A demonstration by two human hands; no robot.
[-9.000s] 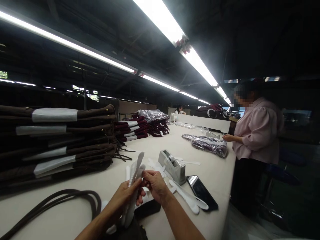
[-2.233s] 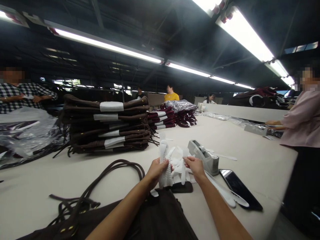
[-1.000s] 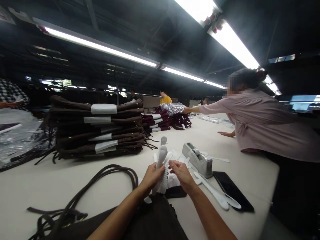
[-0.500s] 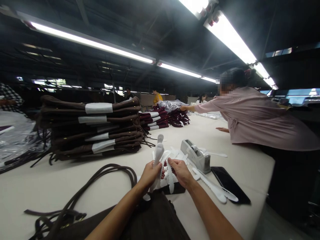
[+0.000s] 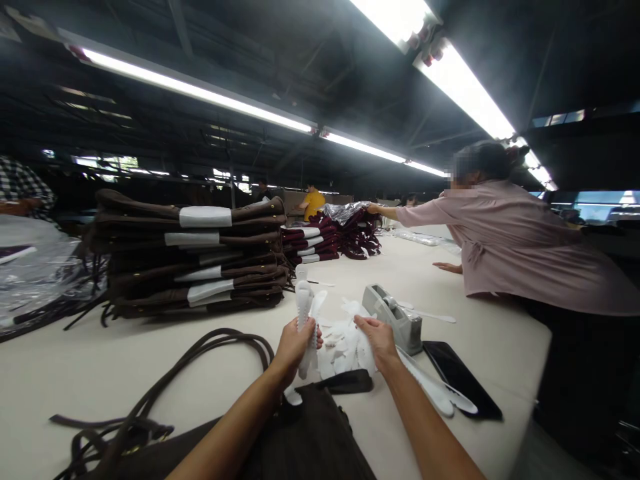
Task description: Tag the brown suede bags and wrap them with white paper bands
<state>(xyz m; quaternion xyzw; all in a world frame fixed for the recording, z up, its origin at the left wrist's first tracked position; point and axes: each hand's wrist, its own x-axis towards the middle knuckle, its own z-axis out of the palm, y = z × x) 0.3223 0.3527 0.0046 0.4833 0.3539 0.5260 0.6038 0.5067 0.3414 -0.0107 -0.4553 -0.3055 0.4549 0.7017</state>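
Observation:
My left hand (image 5: 295,350) is closed around a bunch of white plastic strips (image 5: 304,300) with notched edges and rounded ends, held upright above the table. Just to its right, my right hand (image 5: 377,341) is pinched at a white notched strip (image 5: 367,357), its lower part hanging beside the fingers. Between the hands a loose pile of similar white strips (image 5: 343,353) lies on the table. Below my forearms spreads a dark brown fabric bag (image 5: 300,440), its long straps (image 5: 200,347) looping to the left. A flat black piece (image 5: 350,382) lies at its upper edge.
A grey tape dispenser (image 5: 393,317) stands right of the pile, near a black phone (image 5: 463,380) and more white strips (image 5: 433,387). Stacked brown bags (image 5: 250,247) with white bands rise at left; maroon bundles (image 5: 310,243) lie behind. A co-worker (image 5: 520,240) leans over the table's right side.
My left hand with its bunch has shifted slightly left and tilted. My right hand has moved right, away from it, over the white pile. The view has shifted slightly.

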